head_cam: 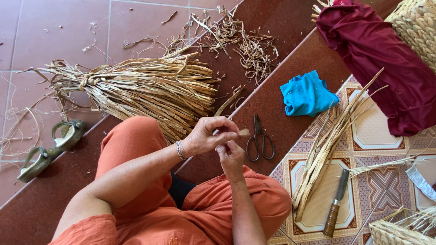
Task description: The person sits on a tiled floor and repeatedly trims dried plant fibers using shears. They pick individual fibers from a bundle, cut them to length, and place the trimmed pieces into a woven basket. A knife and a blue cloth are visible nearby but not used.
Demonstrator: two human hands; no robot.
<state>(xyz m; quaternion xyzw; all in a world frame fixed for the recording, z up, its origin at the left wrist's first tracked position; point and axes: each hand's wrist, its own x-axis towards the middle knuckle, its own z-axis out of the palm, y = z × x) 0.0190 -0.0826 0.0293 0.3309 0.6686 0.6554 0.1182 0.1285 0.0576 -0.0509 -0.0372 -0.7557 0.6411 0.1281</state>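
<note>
My left hand [210, 135] and my right hand [231, 158] meet above my orange-trousered knees, both pinching a short flat strip of dried straw [244, 133]. The left fingers curl over the strip from above; the right hand grips it from below. A silver bracelet [180, 150] circles my left wrist. Black scissors [260, 140] lie on the step just right of my hands.
A tied bundle of dried straw [141, 88] lies on the step to the left, with scraps [240, 43] behind it. A turquoise cloth [306, 94], loose straw stalks [324, 149], a wooden-handled knife [337, 203], maroon fabric [386, 59], woven baskets [418, 27] and green sandals [50, 149] lie around.
</note>
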